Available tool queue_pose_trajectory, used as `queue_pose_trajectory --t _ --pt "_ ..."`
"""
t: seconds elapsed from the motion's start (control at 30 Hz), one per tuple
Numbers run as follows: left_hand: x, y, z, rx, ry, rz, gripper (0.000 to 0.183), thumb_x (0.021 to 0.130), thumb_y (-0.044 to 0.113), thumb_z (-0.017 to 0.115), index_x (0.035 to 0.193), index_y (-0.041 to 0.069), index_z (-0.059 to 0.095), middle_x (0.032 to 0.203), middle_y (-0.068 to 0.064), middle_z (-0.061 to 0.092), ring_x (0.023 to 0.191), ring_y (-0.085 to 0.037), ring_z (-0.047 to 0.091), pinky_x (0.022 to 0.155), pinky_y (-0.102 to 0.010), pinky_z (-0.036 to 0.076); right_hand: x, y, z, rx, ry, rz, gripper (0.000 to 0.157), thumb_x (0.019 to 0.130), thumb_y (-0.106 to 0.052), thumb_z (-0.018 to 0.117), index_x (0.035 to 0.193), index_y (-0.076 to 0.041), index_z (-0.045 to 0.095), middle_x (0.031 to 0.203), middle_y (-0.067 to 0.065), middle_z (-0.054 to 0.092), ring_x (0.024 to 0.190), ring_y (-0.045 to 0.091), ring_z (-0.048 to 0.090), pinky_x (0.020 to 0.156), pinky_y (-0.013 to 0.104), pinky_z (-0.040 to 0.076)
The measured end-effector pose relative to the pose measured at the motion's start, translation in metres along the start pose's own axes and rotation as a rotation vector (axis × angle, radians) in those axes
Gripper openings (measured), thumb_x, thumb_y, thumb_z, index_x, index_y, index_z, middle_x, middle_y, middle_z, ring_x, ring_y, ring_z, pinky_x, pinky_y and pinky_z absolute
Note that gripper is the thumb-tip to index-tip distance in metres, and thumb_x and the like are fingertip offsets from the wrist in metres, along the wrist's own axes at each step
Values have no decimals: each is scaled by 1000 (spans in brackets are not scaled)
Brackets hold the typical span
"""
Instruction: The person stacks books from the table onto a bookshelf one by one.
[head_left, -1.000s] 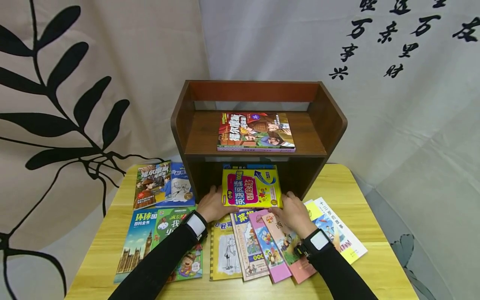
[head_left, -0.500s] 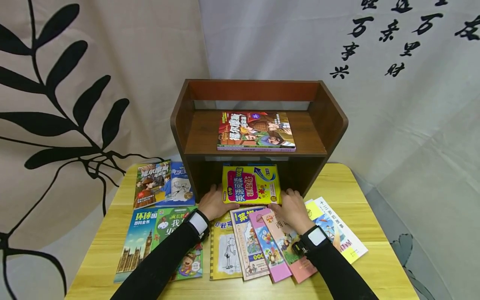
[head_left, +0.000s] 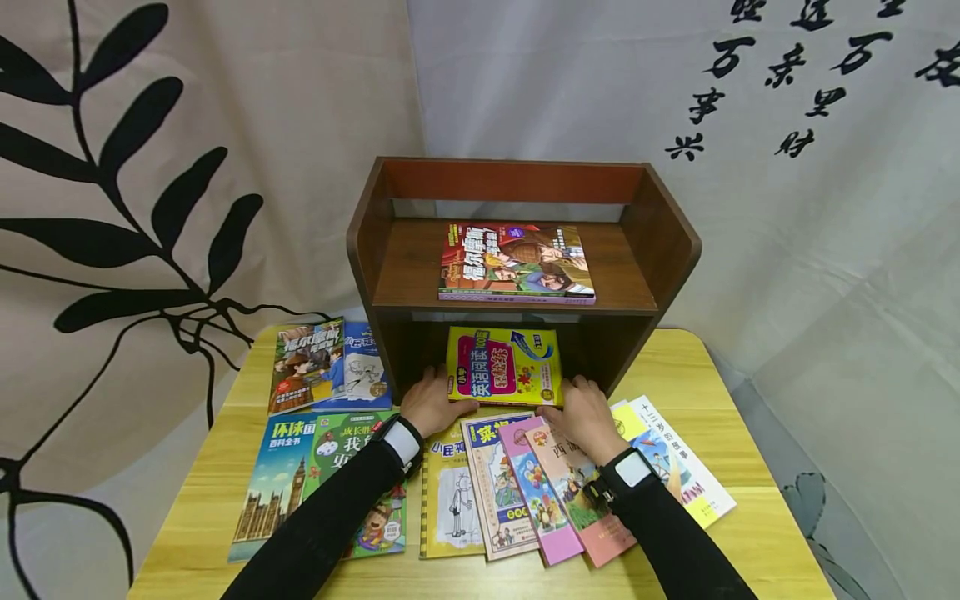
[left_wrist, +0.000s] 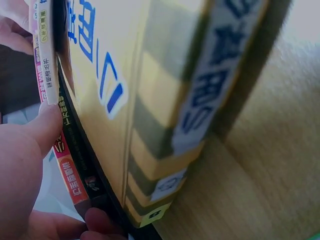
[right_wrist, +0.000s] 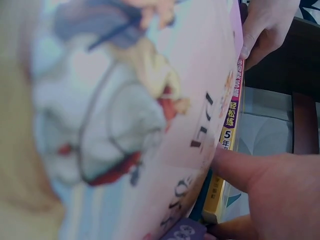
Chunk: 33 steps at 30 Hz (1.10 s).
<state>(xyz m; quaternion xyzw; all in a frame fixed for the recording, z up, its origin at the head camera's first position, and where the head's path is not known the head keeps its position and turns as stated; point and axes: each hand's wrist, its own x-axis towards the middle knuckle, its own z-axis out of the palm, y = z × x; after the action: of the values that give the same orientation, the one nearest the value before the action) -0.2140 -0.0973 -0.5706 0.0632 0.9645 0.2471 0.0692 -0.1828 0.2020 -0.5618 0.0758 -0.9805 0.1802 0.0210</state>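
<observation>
A yellow English reading workbook [head_left: 504, 365] lies flat, cover up, in the lower compartment of the brown wooden bookshelf [head_left: 675, 242]. At its left end my left hand [head_left: 433, 403] holds it, thumb along the front edge and fingers beside the end. My right hand [head_left: 585, 417] holds the right end the same way. In the left wrist view the thumb presses the workbook's spine [left_wrist: 70, 175], with a dark book [left_wrist: 82, 155] beneath it. The right wrist view shows the other thumb [right_wrist: 235, 162] at the yellow spine [right_wrist: 227, 125]. Most fingertips are hidden.
Comic-style books [head_left: 517, 262] lie on the upper shelf. Several books fan out in front, including a yellow one [head_left: 453, 500] and a pink one [head_left: 543, 508]. More lie left, among them a blue encyclopedia [head_left: 273, 483], and a white one [head_left: 682, 458] right, on the wooden table [head_left: 750, 542].
The yellow workbook has slid back and settled a little deeper into the lower compartment, covering the blue book edge seen behind it earlier. Both hands stayed at its ends.
</observation>
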Motion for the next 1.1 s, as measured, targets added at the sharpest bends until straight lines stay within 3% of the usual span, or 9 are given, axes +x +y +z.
queue_pose_trajectory --t 0.67,0.9,1.1 --pt "0 2 -4 -19 50 14 93 83 58 83 150 2 51 116 -19 61 94 -34 66 79 -50 58 8 3 5 -22 32 14 53 89 -46 82 114 0 71 95 15 60 92 37 56 82 51 47" --pt "7 0 0 -12 45 -8 93 81 61 83 148 4 52 115 -16 62 99 -34 66 82 -51 58 9 2 5 -9 33 21 48 89 -44 82 107 -1 72 90 13 58 85 34 54 76 48 44" --pt "5 0 -3 -32 37 -7 89 81 59 84 145 5 54 114 -15 62 99 -32 65 82 -50 57 8 2 5 8 18 35 48 90 -44 81 111 -2 72 93 13 59 88 35 55 79 49 45"
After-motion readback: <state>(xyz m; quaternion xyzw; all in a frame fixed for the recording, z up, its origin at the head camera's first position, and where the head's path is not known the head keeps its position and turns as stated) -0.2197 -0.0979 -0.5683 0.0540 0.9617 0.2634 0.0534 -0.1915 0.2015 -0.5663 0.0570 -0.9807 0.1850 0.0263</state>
